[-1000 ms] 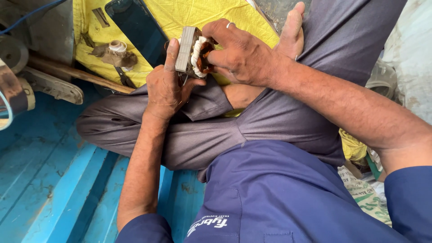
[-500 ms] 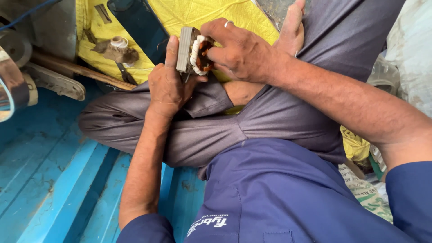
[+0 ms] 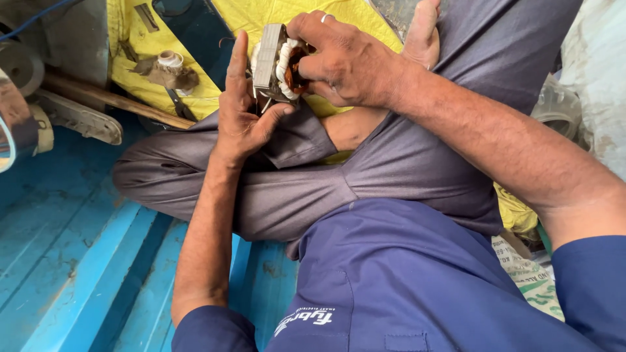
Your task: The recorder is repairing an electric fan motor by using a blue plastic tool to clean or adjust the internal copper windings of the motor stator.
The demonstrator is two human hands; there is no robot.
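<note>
Little has changed vs. a sec ago: left hand [image 3: 244, 120] still cradles the motor stator [image 3: 274, 65], fingers straight against its side; right hand [image 3: 345, 58] fingers curl over the windings (same grip).

Blue-painted plank floor [image 3: 72, 261], with a yellow cloth [image 3: 195, 91] and a wooden stick [image 3: 111, 99] on it
</note>
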